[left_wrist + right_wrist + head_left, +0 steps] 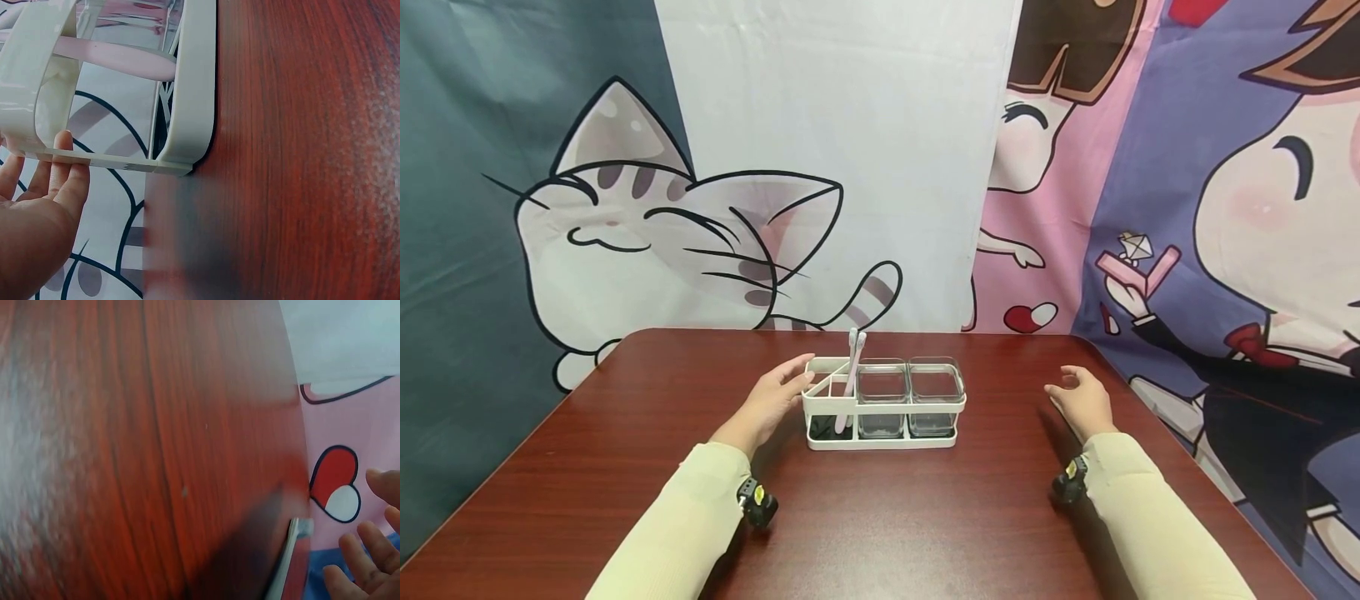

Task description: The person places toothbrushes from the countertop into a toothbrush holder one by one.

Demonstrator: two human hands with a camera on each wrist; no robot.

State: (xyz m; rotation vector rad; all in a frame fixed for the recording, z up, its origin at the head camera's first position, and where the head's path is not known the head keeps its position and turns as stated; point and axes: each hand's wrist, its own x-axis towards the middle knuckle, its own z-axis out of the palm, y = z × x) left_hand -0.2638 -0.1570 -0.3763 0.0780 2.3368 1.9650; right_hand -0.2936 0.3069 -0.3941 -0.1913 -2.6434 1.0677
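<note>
A white rack (pixel 880 437) stands mid-table and holds two clear square cups (pixel 883 390) (pixel 935 387). Two pale pink toothbrushes (pixel 853 367) lean in its left compartment. My left hand (pixel 786 387) rests against the rack's left end, its fingers nearly straight. In the left wrist view the fingers (pixel 62 169) touch the rack's rim (pixel 194 87), and a pink toothbrush handle (pixel 119 59) crosses inside. My right hand (pixel 1075 392) hovers over the table right of the rack, apart from it, fingers loosely curled and holding nothing. The right wrist view shows only its fingertips (pixel 369 562).
The dark red wooden table (pixel 625 433) has rounded far corners. Cartoon-print cloths (pixel 647 225) hang close behind its far edge. Both forearms wear cream sleeves with a small camera at each wrist.
</note>
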